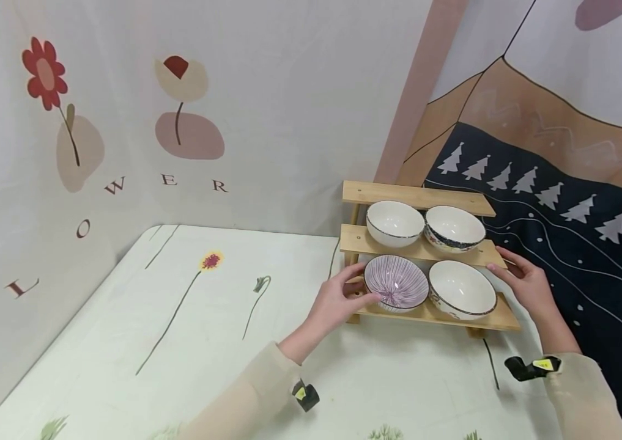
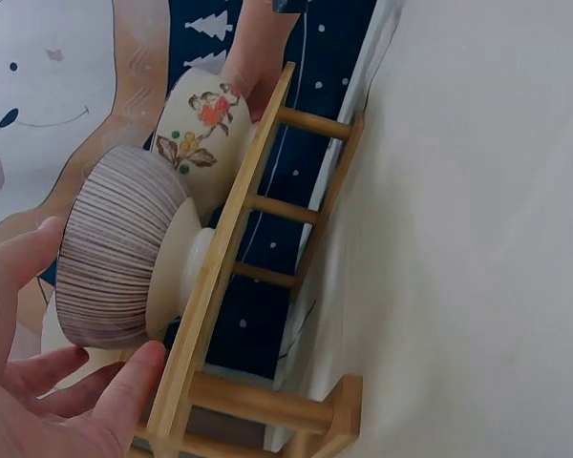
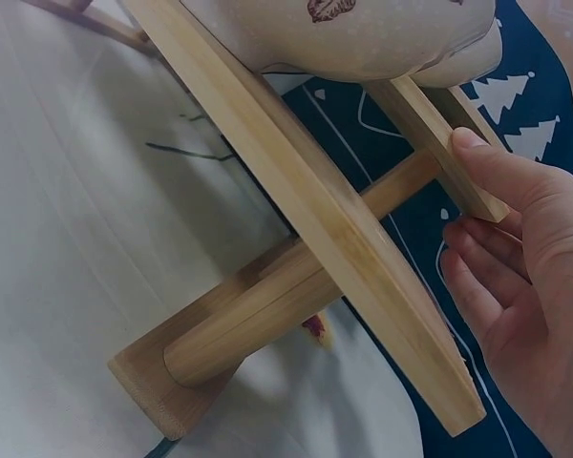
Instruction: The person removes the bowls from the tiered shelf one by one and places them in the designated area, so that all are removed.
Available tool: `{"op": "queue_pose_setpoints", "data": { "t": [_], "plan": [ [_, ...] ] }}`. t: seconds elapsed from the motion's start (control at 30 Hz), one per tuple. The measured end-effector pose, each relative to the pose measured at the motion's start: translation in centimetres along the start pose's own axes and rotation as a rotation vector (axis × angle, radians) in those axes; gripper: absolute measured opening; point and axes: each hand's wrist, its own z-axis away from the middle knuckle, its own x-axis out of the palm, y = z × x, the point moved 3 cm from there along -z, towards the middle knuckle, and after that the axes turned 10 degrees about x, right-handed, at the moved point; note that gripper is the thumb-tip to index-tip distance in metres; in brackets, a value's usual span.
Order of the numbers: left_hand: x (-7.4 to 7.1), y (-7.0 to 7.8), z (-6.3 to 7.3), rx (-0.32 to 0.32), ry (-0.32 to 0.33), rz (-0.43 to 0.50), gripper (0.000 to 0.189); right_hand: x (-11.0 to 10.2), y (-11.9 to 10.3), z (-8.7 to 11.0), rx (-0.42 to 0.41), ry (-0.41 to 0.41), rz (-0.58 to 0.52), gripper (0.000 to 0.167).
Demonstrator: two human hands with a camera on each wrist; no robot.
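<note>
My left hand is at the left side of a purple-striped bowl, its thumb and fingers curved round that side. The bowl stands on the lowest board of a tiered wooden rack. With its thumb above and fingers below, my right hand holds the right end of the rack's middle board. Beside the striped bowl sits a white bowl with a floral outside. Behind these, on the middle board, are a plain-looking white bowl and a dark-patterned bowl.
The rack stands on a pale table cloth printed with flowers, near the back right. A white printed curtain hangs behind, and a dark blue cloth with white trees lies close to the rack's right side.
</note>
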Motion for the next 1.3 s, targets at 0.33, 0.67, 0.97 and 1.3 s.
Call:
{"op": "queue_pose_setpoints", "data": {
  "t": [0.33,0.67,0.97,1.3],
  "plan": [
    [1.1,0.2,0.0,-0.004,-0.025,0.041,0.085,-0.1,-0.3,0.4,-0.039,0.002,-0.029,0.065],
    [1.9,0.1,-0.2,0.001,-0.028,0.072,0.092,-0.1,-0.3,0.5,-0.029,0.006,-0.022,0.065],
    [2.1,0.1,-0.2,0.0,-0.023,0.186,0.09,-0.1,0.0,0.2,-0.027,0.014,-0.023,0.065],
    [2.2,0.0,-0.1,-0.03,-0.014,0.288,0.083,0.1,0.6,-0.2,-0.026,0.015,-0.009,0.065]
  ]
}}
